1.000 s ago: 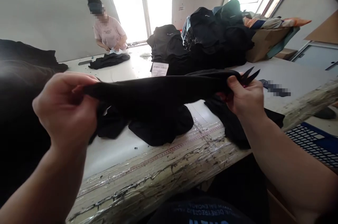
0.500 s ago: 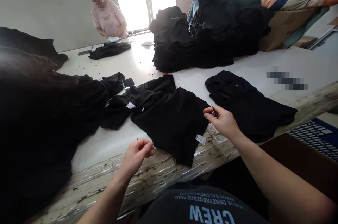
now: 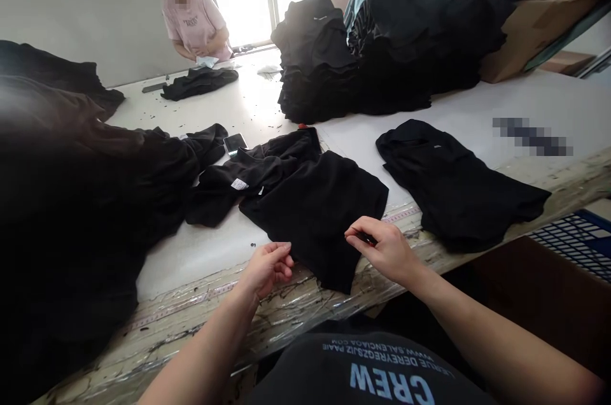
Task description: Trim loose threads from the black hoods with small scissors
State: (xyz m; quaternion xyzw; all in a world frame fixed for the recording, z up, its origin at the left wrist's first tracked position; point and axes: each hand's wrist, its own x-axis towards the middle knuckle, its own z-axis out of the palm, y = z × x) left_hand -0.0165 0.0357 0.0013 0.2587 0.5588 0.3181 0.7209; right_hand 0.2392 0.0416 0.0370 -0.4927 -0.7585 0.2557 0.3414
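Observation:
A black garment (image 3: 319, 201) lies spread on the table in front of me, its lower end over the plastic-wrapped edge. At its lower left side is my left hand (image 3: 270, 268), thumb and forefinger pressed together; whether cloth is between them is too small to tell. Over the garment's right part, my right hand (image 3: 382, 249) is closed around a small dark tool, mostly hidden in the palm. A white label (image 3: 239, 184) shows on the crumpled black cloth at the garment's upper left.
Another black garment (image 3: 458, 188) lies to the right. Large dark piles stand at the left (image 3: 71, 214) and back (image 3: 382, 55). A phone (image 3: 235, 144) rests behind the cloth. Across the table stands a person in a pink shirt (image 3: 195, 23). A blue crate (image 3: 577, 239) is below right.
My right hand has moved left and down from the garment's right corner, covering where the white label was. My left hand has moved slightly right and up. The view has shifted a little.

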